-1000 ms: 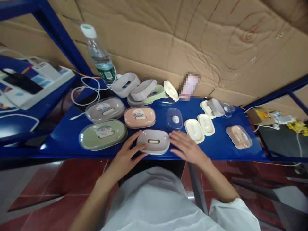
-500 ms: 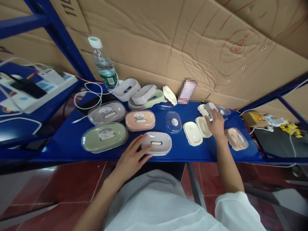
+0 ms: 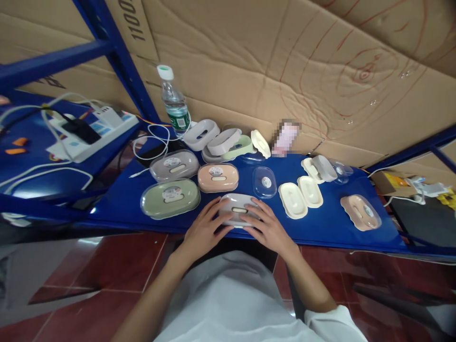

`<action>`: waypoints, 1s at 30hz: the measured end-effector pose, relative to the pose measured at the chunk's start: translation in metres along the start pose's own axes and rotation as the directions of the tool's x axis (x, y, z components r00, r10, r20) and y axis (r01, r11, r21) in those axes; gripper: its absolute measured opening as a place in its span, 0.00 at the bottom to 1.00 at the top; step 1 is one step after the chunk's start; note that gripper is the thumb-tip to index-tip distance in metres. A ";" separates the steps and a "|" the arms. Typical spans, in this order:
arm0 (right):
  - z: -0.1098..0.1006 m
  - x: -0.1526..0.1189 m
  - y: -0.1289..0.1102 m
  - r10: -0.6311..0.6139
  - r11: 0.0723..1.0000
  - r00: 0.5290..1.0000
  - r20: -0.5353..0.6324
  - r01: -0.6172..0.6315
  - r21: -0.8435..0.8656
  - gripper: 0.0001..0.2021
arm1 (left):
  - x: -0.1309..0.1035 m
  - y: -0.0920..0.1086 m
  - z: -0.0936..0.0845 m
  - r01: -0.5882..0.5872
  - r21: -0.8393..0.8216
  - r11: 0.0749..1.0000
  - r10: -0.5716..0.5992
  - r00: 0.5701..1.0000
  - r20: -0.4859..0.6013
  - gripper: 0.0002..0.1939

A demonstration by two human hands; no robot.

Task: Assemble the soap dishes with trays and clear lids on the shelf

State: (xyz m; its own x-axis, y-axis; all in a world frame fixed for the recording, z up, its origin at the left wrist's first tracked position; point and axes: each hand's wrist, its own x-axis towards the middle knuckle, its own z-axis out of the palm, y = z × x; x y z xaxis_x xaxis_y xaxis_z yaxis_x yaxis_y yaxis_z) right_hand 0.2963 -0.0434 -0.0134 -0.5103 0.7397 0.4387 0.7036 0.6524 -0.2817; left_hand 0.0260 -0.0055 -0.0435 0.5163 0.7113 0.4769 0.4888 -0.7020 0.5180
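Observation:
A grey oval soap dish (image 3: 238, 203) with a slot in its middle lies near the table's front edge. My left hand (image 3: 210, 223) grips its left end, fingers over the rim. On the opposite end my right hand (image 3: 269, 225) is closed in the same way. Behind it are a pink lidded soap dish (image 3: 218, 178) and a loose clear lid (image 3: 264, 182) with a round sticker. To the left sits a green lidded soap dish (image 3: 171, 198), with a grey lidded one (image 3: 174, 166) behind it. Cream trays (image 3: 292, 200) lie right of my right hand.
Grey slotted trays (image 3: 201, 135) and a green tray (image 3: 239, 147) are heaped at the back, near a water bottle (image 3: 175, 107). A blurred-out phone (image 3: 286, 138) leans on the cardboard (image 3: 228, 61). Farther right lie a grey tray (image 3: 325, 168) and another pink dish (image 3: 360, 212).
My right hand has come from the grey and cream trays at the right to the grey soap dish's right end. My left hand stays at its left end. The view has shifted slightly.

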 end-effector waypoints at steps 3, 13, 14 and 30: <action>0.000 -0.002 -0.005 -0.006 0.998 1.000 -0.026 0.005 -0.058 0.17 | -0.001 0.000 0.001 -0.015 0.010 1.000 0.015 1.000 -0.026 0.14; 0.010 -0.007 -0.008 0.024 0.995 1.000 -0.013 -0.025 -0.093 0.18 | -0.001 0.001 0.006 -0.026 0.136 0.990 0.027 1.000 -0.002 0.15; 0.008 -0.007 -0.006 0.030 0.995 0.999 -0.012 -0.031 -0.090 0.19 | -0.001 0.002 0.005 -0.027 0.130 0.991 0.027 1.000 0.004 0.15; 0.016 0.015 0.045 0.513 0.770 0.782 -0.353 -0.601 -0.212 0.30 | 0.004 0.004 -0.019 0.196 -0.194 0.961 -0.180 0.979 0.101 0.15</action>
State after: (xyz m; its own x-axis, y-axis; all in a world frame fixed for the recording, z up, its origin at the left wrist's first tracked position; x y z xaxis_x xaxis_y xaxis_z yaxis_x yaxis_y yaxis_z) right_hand 0.3122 -0.0004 -0.0327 0.1369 0.8552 0.4999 0.9537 0.0226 -0.2998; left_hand 0.0169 -0.0051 -0.0263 0.4884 0.8187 0.3020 0.4345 -0.5282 0.7295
